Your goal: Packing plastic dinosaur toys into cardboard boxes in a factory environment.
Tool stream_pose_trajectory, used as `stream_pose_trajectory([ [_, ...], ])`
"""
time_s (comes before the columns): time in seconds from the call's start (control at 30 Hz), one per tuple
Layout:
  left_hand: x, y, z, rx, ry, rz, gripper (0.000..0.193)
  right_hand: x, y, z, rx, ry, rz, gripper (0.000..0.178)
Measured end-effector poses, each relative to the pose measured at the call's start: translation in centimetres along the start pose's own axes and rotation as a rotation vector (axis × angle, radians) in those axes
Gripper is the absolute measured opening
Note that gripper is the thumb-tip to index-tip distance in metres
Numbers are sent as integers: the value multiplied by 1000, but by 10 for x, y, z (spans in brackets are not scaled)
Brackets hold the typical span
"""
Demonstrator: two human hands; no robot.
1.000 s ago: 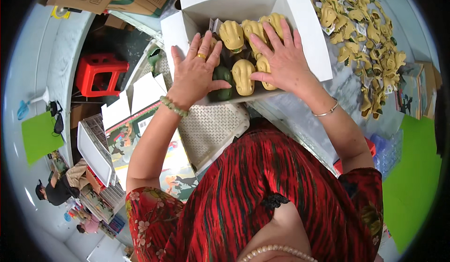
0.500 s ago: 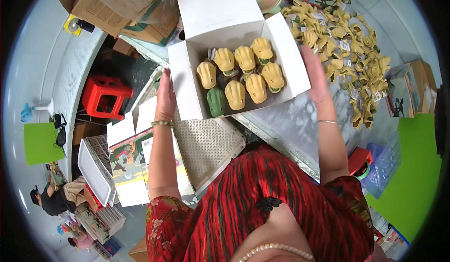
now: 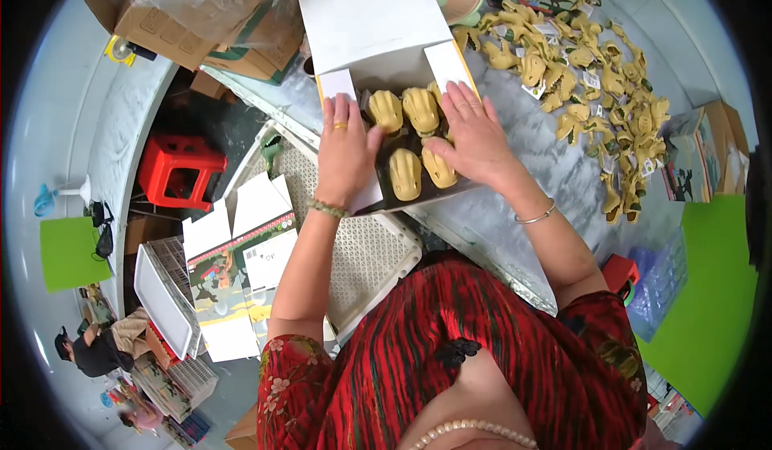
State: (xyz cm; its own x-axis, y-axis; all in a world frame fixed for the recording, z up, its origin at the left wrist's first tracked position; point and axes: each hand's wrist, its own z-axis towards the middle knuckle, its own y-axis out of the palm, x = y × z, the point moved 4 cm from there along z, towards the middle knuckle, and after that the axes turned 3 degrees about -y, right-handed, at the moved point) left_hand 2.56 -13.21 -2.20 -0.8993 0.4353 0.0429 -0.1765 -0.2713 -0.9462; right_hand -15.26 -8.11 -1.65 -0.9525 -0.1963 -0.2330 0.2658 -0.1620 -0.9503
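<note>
A white cardboard box (image 3: 374,16) stands with its back lid raised, and tan dinosaur-head toys (image 3: 404,174) sit in rows inside it. My left hand (image 3: 344,148) lies flat on the left side flap (image 3: 336,85), which is folded inward over the toys. On the other side, the right side flap (image 3: 450,65) is also folded in, under the spread fingers of my right hand (image 3: 476,138). Neither hand grasps anything. The toys along both sides of the box are partly hidden by the flaps and hands.
Many loose tan dinosaur toys (image 3: 595,88) are heaped on the table at right. A flattened printed carton (image 3: 241,269) and a green toy (image 3: 272,151) lie on a perforated white tray (image 3: 362,265). A red stool (image 3: 178,168) stands left; brown cartons (image 3: 185,28) sit at back left.
Both hands have come inward from beside the box onto its side flaps. The flaps have folded from spread outward to lying over the toys, covering the outer ones, including the green one.
</note>
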Motion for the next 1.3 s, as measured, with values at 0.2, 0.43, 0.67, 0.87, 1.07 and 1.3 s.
stream_pose_trajectory([
  [0.2, -65, 19, 34, 8, -551, -996, 27, 65, -4, 57, 42, 296, 592, 46],
  [0.43, -74, 40, 68, -249, -506, -1606, 70, 84, 28, 100, 51, 331, 1283, 57],
  [0.67, -69, 53, 63, 100, -440, -1684, 37, 95, 41, 94, 187, 340, 1436, 23],
  [0.87, -84, 32, 41, 91, 73, -804, 24, 101, 32, 89, 61, 101, 1215, 10],
  [1.07, -21, -20, 0, -269, 225, -1, 66, 47, -24, 38, -280, -197, 225, 59],
  [1.3, 17, -43, -75, -325, 376, -164, 92, -13, -31, -68, -420, -281, -7, 90],
])
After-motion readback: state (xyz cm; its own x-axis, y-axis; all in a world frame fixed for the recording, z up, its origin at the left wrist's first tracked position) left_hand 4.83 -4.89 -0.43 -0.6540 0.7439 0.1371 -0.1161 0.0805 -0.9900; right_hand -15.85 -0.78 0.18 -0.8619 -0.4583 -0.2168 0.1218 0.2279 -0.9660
